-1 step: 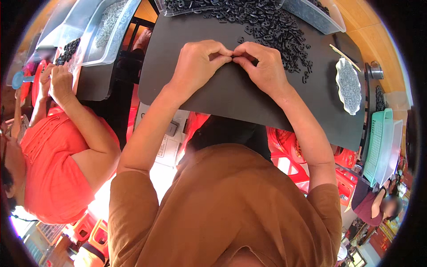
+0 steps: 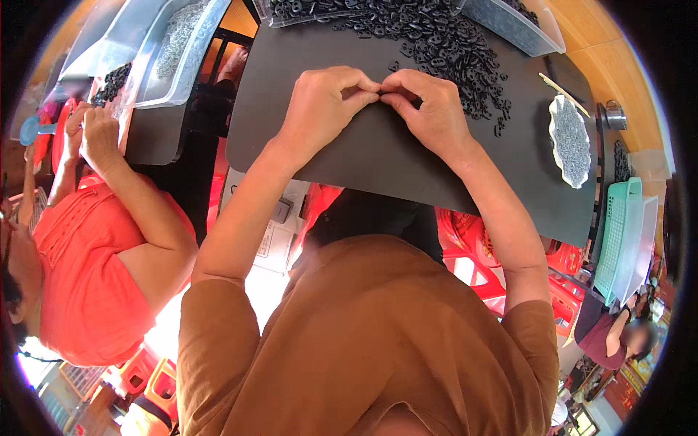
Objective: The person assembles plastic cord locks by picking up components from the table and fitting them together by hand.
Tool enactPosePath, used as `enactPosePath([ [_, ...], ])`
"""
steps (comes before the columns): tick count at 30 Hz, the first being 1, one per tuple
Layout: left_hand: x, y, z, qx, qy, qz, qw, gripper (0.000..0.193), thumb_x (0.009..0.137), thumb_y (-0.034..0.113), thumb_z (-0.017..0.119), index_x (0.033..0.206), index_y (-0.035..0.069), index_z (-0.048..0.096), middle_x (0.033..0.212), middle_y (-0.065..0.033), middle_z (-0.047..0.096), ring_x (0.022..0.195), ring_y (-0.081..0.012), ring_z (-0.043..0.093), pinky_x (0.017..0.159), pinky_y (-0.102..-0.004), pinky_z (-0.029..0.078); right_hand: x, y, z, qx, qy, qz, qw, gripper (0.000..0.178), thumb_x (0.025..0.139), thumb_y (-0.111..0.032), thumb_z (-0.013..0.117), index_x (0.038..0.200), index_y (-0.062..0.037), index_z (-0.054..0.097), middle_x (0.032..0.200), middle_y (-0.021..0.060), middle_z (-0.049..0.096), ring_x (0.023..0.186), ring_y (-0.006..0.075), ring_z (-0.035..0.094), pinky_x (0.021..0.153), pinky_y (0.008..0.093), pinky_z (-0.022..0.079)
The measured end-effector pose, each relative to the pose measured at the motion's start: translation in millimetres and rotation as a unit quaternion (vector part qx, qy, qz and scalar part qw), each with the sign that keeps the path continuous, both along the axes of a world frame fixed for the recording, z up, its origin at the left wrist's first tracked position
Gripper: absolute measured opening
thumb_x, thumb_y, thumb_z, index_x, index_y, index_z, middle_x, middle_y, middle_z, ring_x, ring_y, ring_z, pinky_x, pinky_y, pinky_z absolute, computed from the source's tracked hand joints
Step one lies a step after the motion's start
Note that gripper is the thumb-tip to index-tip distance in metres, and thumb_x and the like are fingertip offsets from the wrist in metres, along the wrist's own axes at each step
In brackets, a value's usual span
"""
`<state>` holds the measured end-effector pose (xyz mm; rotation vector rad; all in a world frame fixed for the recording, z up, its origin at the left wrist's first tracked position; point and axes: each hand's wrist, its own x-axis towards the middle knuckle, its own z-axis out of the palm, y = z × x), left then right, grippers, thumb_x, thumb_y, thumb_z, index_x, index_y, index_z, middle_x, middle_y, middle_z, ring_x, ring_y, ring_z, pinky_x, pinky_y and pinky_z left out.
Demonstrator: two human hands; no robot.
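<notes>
My left hand [image 2: 323, 105] and my right hand [image 2: 429, 109] meet fingertip to fingertip above the black tabletop [image 2: 313, 156]. Both are pinched closed on a small black piece [image 2: 380, 93], mostly covered by the fingers, so its exact shape cannot be made out. Beyond my right hand spreads a heap of small black plastic pieces [image 2: 451, 54], several of which look looped or holed. To the right lies a pale, wavy-edged dish [image 2: 556, 149] filled with tiny grey metallic bits, with a thin light stick [image 2: 563, 93] at its far end.
Clear plastic bins [image 2: 512, 29] with black pieces stand along the far edge. At the left, a co-worker in red [image 2: 109, 254] handles things beside another clear bin [image 2: 178, 91] of silvery parts. A green basket [image 2: 618, 229] is at the right; red stools [image 2: 469, 232] stand below the table.
</notes>
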<state>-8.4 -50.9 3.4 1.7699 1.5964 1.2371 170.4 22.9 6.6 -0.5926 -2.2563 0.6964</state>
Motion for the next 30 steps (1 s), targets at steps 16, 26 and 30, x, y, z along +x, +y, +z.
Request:
enactPosePath([
  [16,0.5,0.3,0.1,-0.011,-0.019,0.011,1.0,0.01,0.079,0.005,0.072,0.09,0.003,0.072,0.083,-0.0108,0.07,0.072,-0.0229,0.067,0.067,-0.0329,0.052,-2.5,0.5,-5.1,0.041,-0.01,-0.006,0.999,0.013,0.078,-0.006,0.069,0.09,-0.0079,0.062,0.08,0.0094,0.065,0.076,0.0299,0.064,0.065,0.04,0.051],
  [26,2.9,-0.4,0.5,0.054,0.022,-0.006,0.998,0.01,0.08,0.003,0.071,0.089,0.001,0.066,0.082,-0.0119,0.067,0.073,-0.0236,0.066,0.066,-0.0338,0.052,-3.3,-3.1,-1.3,0.067,-0.047,-0.018,0.996,0.018,0.078,-0.004,0.067,0.092,-0.0086,0.058,0.079,0.0085,0.063,0.077,0.0305,0.062,0.065,0.0431,0.051],
  [30,0.1,-0.8,0.2,-0.006,-0.021,-0.009,1.0,0.009,0.081,0.002,0.071,0.089,0.001,0.067,0.081,-0.0103,0.066,0.07,-0.0205,0.066,0.064,-0.0318,0.052,-2.8,-1.4,-2.6,0.033,-0.065,-0.014,0.997,0.02,0.078,0.002,0.069,0.095,-0.0046,0.061,0.084,0.0087,0.062,0.074,0.0215,0.066,0.066,0.0309,0.054],
])
